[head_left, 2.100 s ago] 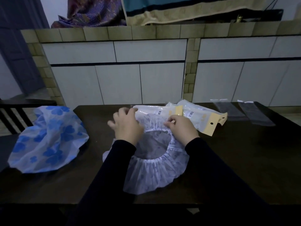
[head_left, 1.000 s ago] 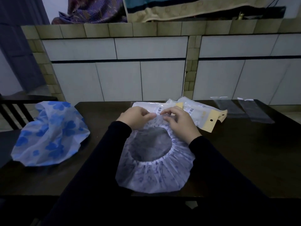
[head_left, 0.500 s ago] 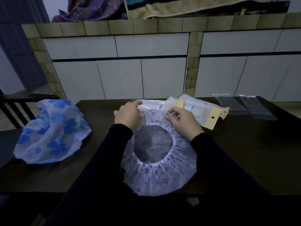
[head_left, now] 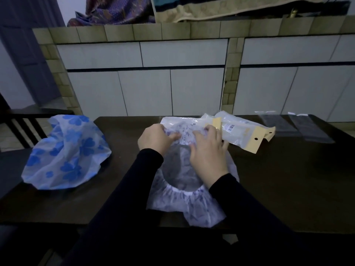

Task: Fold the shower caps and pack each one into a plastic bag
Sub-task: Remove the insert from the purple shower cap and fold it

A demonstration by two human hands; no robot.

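Gathering the far rim of the pale shower cap is the step in hand, as I judge it; the cap lies opening-up on the dark tabletop straight in front of the person, its near edge reaching the table's front edge and its far edge lying against the packed bags. The left hand has its fingers curled, pinching the ruffled elastic at the far side; the right hand lies over the rim just beside it, fingers bent down onto the plastic and seemingly nipping the same edge, though the fingertips are partly hidden.

To fold it well, both hands should probably draw that far edge straight toward the body and lay it on the near rim, so the cap halves evenly; the film looks thin and slippery, so a firm pinch on the elastic itself, not the loose frill, would likely hold better; pressing air out with flat palms after each fold should keep the bundle narrow enough for a bag.

Two empty clear bags lie well apart to the right at the far edge, within reach for packing; a blue flowered shower cap sits crumpled on the left, not yet folded. One risk: dragging the cap may shove the finished packs backwards.
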